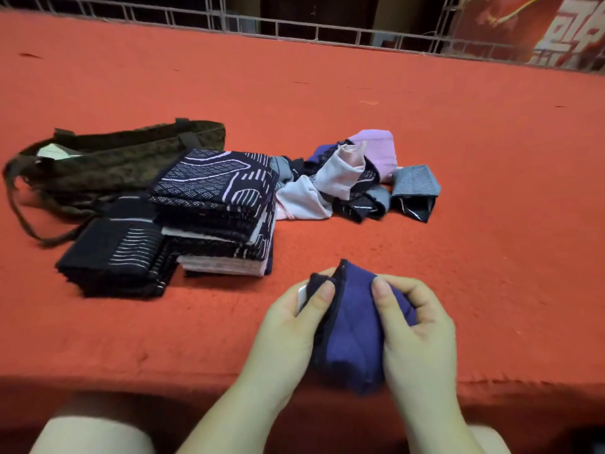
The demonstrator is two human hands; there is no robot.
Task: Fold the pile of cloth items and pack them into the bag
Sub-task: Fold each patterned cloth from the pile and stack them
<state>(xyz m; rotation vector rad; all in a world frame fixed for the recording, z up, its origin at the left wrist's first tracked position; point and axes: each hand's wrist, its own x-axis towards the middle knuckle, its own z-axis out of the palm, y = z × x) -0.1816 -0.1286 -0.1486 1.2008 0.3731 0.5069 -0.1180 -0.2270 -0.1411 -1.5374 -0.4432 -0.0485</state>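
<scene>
Both hands are gripping a crumpled purple woven cloth (355,326) with dark piping: left hand (289,326) pinching its edge, right hand (417,329) curling around its bulk.

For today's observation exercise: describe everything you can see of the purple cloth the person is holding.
The purple cloth is a small, soft-looking fabric piece, deep violet with a dark navy trim along its left edge. It is bunched and partly folded, its top rising to a point. The left hand pinches the trimmed edge, thumb on top; the right hand grips its right side. It sits at the near edge of the red surface, apart from the folded stacks.
</scene>
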